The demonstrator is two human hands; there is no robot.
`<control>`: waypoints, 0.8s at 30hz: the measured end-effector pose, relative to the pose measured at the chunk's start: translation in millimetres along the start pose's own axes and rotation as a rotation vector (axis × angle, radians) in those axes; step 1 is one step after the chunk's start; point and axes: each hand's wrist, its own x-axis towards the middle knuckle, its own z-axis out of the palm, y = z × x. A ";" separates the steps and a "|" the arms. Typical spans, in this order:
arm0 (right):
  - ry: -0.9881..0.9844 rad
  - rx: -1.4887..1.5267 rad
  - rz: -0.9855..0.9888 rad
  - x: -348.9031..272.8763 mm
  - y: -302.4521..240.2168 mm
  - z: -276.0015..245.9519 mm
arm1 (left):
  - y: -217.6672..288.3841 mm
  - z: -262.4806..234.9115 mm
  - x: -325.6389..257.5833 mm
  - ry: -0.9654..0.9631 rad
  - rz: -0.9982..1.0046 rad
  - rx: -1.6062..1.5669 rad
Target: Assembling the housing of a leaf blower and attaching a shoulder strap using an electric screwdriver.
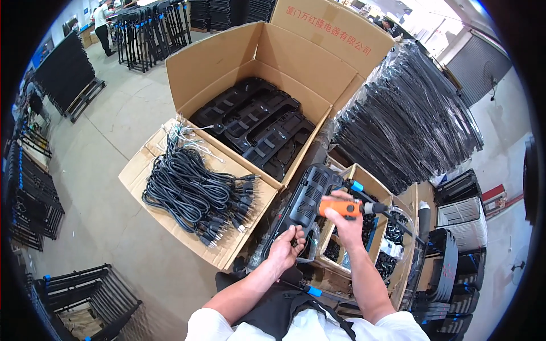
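My right hand [349, 228] is closed around an orange power screwdriver [340, 207], whose dark nose points right over the divided parts tray [364, 177]. A clear hose seems to run from the nose end. Left of the driver lies a black vented plastic housing [311, 192], long and tilted across the work surface. My left hand [284, 248] is at the housing's near end with its fingers curled in; what they pinch, if anything, is hidden. Small black parts [392, 232] fill the tray's compartments. Blue-tipped black tubes [355, 186] lie beside the housing.
A large open carton [216, 59] ahead holds several black plastic housings [250, 116]. On its lowered flap [133, 170] lies a heap of black cables [185, 182]. Plastic-wrapped black bars [404, 113] are stacked at the right. Frame racks [94, 295] stand left; a person [102, 25] is far off.
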 end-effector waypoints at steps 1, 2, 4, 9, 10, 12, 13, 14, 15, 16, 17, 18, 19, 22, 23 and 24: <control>-0.024 -0.024 0.019 -13.2 -0.1 -4.5 | -0.4 0.7 2.2 0.002 0.010 -0.037; -0.046 -0.007 0.012 -24.2 1.1 -5.0 | -1.5 0.7 3.4 0.015 0.019 -0.054; -0.059 0.008 0.058 -41.3 1.5 -8.9 | -4.7 1.4 5.7 0.001 0.038 -0.070; -0.064 0.054 0.040 -57.0 11.0 -18.9 | -15.6 -2.6 5.6 -0.012 0.048 -0.112; -0.068 0.043 0.055 -58.9 7.7 -19.9 | -17.5 -4.0 5.3 -0.008 0.046 -0.109; -0.079 0.021 0.078 -62.1 6.1 -21.8 | -20.0 -6.9 4.4 -0.037 0.065 -0.143; -0.080 0.021 0.078 -63.5 6.9 -23.4 | -21.2 -7.6 4.1 -0.037 0.066 -0.143; -0.097 0.023 0.070 -64.8 8.2 -24.7 | -22.0 -8.3 3.6 -0.051 0.062 -0.148; -0.115 0.024 0.062 -66.1 8.8 -25.5 | -22.3 -9.2 2.8 -0.066 0.060 -0.153; -0.120 0.023 0.065 -67.1 9.3 -25.2 | -21.9 -10.8 1.2 -0.063 0.062 -0.157; -0.131 0.021 0.074 -67.9 9.4 -24.5 | -21.2 -12.7 -0.8 -0.066 0.054 -0.134; -0.144 0.018 0.084 -68.4 9.8 -23.5 | -20.4 -14.4 -2.5 -0.069 0.046 -0.111; -0.152 0.017 0.084 -69.4 10.3 -22.4 | -21.1 -17.9 -3.5 -0.069 0.052 -0.116; -0.176 0.022 0.092 -69.8 13.7 -16.5 | -22.0 -25.9 -7.5 -0.124 0.053 -0.180; -0.182 0.011 0.072 -69.4 15.5 -13.8 | -22.1 -26.8 -10.0 -0.097 0.053 -0.143; -0.188 0.001 0.052 -68.8 17.6 -10.8 | -22.4 -27.6 -12.5 -0.069 0.053 -0.106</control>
